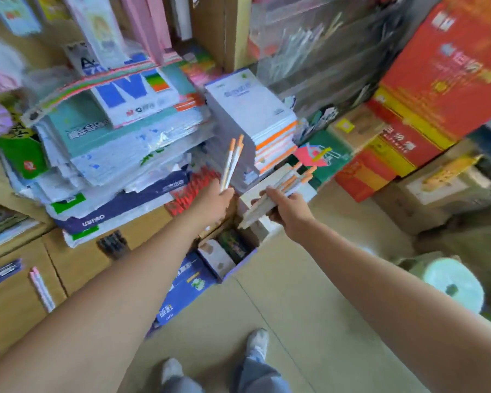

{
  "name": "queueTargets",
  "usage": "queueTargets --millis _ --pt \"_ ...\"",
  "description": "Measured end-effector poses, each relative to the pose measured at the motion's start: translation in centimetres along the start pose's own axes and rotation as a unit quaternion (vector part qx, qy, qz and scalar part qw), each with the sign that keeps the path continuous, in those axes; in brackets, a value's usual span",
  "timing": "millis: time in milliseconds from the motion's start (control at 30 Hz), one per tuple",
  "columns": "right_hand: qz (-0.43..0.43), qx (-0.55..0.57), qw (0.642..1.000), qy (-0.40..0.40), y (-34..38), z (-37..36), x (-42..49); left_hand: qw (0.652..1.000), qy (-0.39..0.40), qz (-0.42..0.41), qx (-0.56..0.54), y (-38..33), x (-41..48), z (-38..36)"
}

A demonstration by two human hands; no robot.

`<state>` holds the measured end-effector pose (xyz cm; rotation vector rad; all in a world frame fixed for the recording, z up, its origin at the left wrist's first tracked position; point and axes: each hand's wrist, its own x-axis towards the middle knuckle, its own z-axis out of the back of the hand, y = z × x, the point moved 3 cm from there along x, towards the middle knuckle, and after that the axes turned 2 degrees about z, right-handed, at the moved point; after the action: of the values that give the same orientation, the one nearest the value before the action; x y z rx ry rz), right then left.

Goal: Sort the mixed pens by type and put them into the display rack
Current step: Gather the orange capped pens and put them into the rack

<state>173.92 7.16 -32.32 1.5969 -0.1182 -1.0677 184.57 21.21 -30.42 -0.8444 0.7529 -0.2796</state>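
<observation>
Left hand (214,204) grips two pens (230,163), white barrels, orange caps, tips pointing up and away in front of the notebook stack (253,109). Right hand (288,212), just beside it, curls round a flat white box (255,211), tilted, far end higher. Other pens (296,178) of the same orange-capped kind lie in that box, caps poking out at the far right end. Below both hands an open carton (243,263) sits on the floor, a white pack (217,258) and a dark pack (234,245) inside. Red cartons (442,80) stack far right.
</observation>
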Motion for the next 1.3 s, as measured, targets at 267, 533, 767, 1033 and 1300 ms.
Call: queueTargets --millis 267,533,767,1033,1300 --pt "0.022 -0.016 0.999 0.037 7.6 11.5 3.9 0.997 0.073 -0.039 0.002 -11.4 6.5 -7.9" --pt "0.014 -0.148 0.989 0.007 14.7 18.0 14.2 0.995 0.07 -0.067 0.006 -20.4 17.7 -11.4" --pt "0.001 -0.154 0.988 -0.001 20.4 20.6 24.6 0.996 0.056 -0.061 0.019 -26.6 26.3 -11.7" --pt "0.015 -0.162 0.986 0.029 27.3 23.0 37.4 1.0 0.005 -0.018 0.021 -31.5 35.3 -12.8" --pt "0.035 -0.225 0.97 0.087 35.3 27.8 48.4 0.997 -0.066 0.011 -0.032 -36.8 42.5 -16.8"
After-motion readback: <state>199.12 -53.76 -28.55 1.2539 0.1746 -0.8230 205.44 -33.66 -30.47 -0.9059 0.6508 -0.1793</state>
